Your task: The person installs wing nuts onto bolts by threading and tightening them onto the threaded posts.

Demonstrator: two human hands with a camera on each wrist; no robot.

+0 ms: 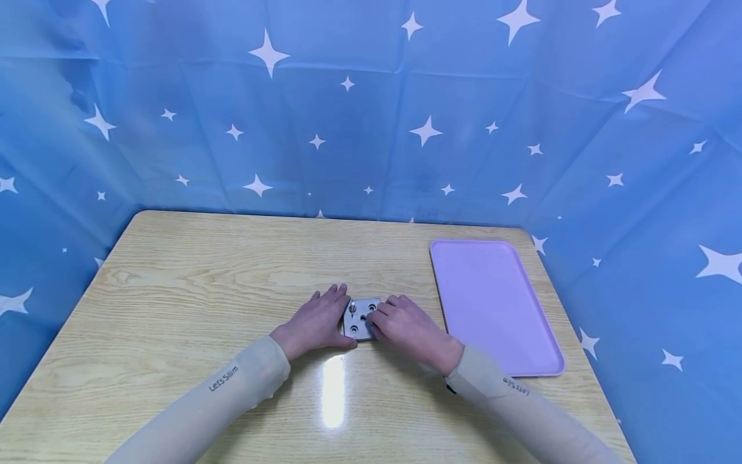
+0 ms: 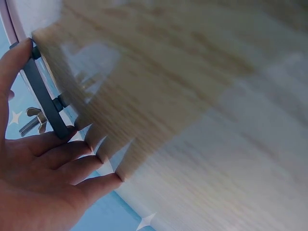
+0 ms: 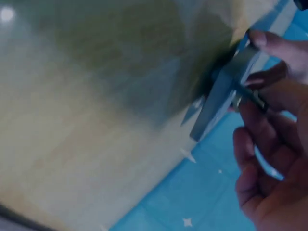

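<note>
A flat grey metal plate [image 1: 362, 328] with several round holes lies near the middle of the table, between both hands. My left hand [image 1: 315, 320] holds it from the left, thumb at the near edge and forefinger at the far edge. A bolt with a wing nut [image 2: 36, 118] stands up from the plate's left part. Dark studs [image 2: 60, 102] show under the plate in the left wrist view. Over the plate's right side is my right hand [image 1: 406, 328], its fingers curled around a short dark bolt [image 3: 254, 98] at the plate's face. Fingers partly hide that bolt's ends.
A shallow purple tray [image 1: 493, 303] lies at the right of the wooden table [image 1: 203, 270]. Blue cloth [image 1: 359, 109] with white stars hangs behind the table and along its sides. A bright reflection shows on the tabletop before the plate.
</note>
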